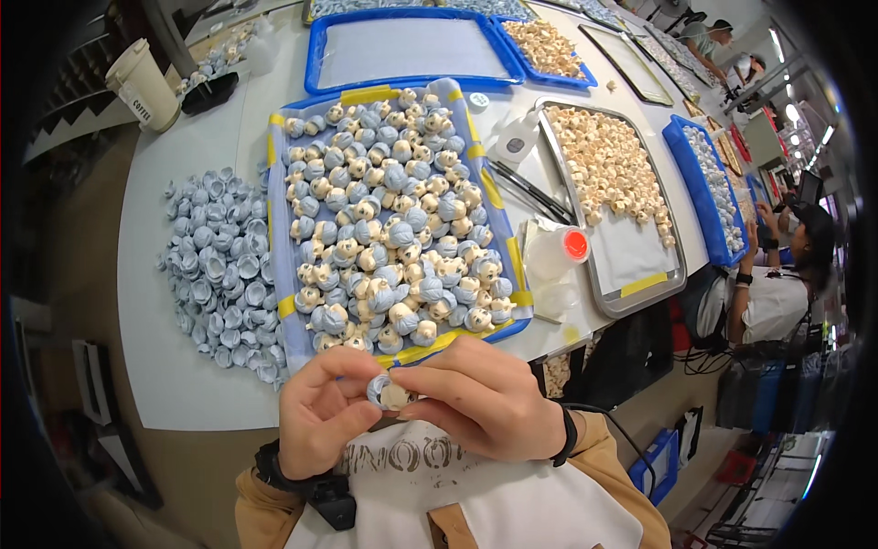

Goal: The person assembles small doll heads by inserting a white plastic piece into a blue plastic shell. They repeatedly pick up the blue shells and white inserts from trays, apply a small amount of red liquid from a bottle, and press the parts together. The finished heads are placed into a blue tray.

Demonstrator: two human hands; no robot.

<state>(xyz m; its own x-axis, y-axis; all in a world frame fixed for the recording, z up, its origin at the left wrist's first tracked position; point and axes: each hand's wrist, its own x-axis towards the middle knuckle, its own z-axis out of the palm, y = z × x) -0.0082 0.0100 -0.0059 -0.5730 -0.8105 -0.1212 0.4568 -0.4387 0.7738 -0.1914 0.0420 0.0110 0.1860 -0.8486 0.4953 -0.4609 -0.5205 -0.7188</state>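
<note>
**Both hands closed on one small figure, close to the chest**

Left hand (322, 407) and right hand (483, 398) meeting just below the table edge, fingers curled shut around a single small figure (391, 393), cream-coloured with a pale blue cap. Pinched between fingertips of both hands, held above a white apron. Dark band on each wrist.

Directly beyond the hands, a blue tray (277, 274) patched with yellow tape at the rim, crowded with finished figures (393, 238) of the same cream-and-blue kind. To its left, loose on the white table (174, 366), a heap of pale blue caps (219, 265). To its right, a clear squeeze bottle with a red cap (558, 249), just beside a metal tray (640, 295) holding bare cream figures (608, 165). Thin dark tools (530, 190) between the two trays, near a small white bottle (518, 137).

Farther back, another blue tray (315, 55) with a white liner, and one more with cream pieces (544, 46). Paper cup (144, 84) at the far left corner. At the right edge, another person (777, 293) seated at the same table.
</note>
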